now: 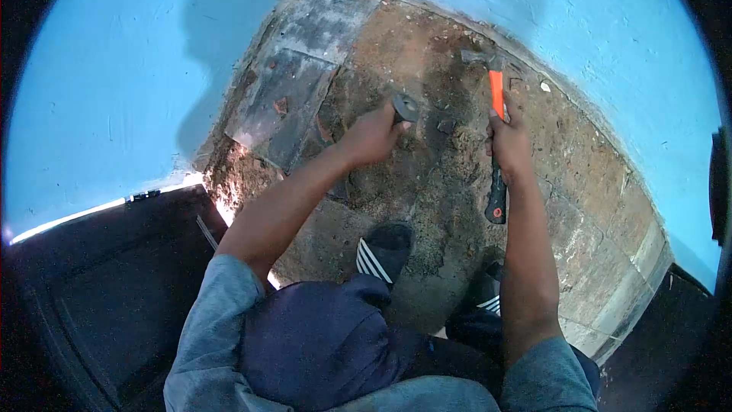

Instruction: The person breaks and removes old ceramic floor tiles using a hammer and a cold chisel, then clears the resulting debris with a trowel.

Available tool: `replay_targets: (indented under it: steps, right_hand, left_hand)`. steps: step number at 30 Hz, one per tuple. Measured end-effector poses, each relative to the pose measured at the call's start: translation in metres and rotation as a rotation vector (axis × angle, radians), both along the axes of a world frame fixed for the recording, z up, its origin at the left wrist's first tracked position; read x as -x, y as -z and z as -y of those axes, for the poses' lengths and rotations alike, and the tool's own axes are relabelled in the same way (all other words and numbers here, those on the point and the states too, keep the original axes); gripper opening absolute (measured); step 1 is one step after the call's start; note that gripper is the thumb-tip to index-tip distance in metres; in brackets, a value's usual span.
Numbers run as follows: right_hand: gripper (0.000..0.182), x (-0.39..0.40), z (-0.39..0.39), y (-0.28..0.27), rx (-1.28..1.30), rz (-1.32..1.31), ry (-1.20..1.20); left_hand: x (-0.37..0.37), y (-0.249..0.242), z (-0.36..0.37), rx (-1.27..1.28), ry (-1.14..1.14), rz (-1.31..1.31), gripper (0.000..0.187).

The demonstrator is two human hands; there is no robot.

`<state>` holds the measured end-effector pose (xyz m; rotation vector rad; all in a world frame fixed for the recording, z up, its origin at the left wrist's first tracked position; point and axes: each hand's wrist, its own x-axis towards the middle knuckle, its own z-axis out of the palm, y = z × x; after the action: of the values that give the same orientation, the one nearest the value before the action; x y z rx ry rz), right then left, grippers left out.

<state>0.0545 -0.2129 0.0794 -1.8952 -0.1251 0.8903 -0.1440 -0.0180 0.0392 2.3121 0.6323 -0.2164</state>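
Observation:
My left hand [374, 136] is closed around a dark tool with a round, flat top [406, 107], held above the dirty floor; its lower end is hidden. My right hand [508, 140] grips a hammer [497, 91] by its orange and black handle. The hammer's metal head points away from me, near the back wall, and the black handle end hangs below my hand. Loose soil and rubble [435, 175] lie under and between both hands.
Grey slabs [286, 88] cover the floor at the back left, with a reddish fragment [280, 106] on them. Blue walls [114, 99] meet at the far corner. A dark door panel [114, 282] stands at left. My striped slippers [385, 253] are on the floor.

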Motion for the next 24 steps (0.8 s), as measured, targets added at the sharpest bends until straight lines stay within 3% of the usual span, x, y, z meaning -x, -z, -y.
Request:
replay_targets:
  steps: [4, 5, 9, 12, 18, 24]
  right_hand:
    - [0.057, -0.004, 0.006, 0.006, 0.060, -0.018, 0.016]
    - [0.056, -0.007, 0.009, 0.009, 0.173, 0.103, -0.051]
    - [0.053, -0.005, 0.020, -0.001, 0.047, 0.030, 0.011]
    - [0.053, -0.014, 0.030, 0.003, 0.045, 0.044, -0.012]
    - [0.054, -0.026, 0.027, -0.014, 0.138, 0.074, -0.070]
    - [0.055, -0.039, 0.013, -0.041, 0.074, 0.079, -0.120]
  left_hand:
    - [-0.020, -0.016, 0.013, -0.020, 0.097, -0.197, 0.045]
    - [-0.024, -0.014, 0.013, -0.039, 0.116, -0.233, 0.046]
    - [-0.017, 0.019, 0.015, -0.129, 0.093, -0.173, 0.040]
    - [-0.010, 0.015, 0.021, -0.181, 0.102, -0.193, 0.038]
    - [-0.001, 0.018, 0.035, -0.244, 0.044, -0.038, 0.052]
    - [0.001, 0.029, 0.046, -0.275, -0.013, 0.012, 0.054]
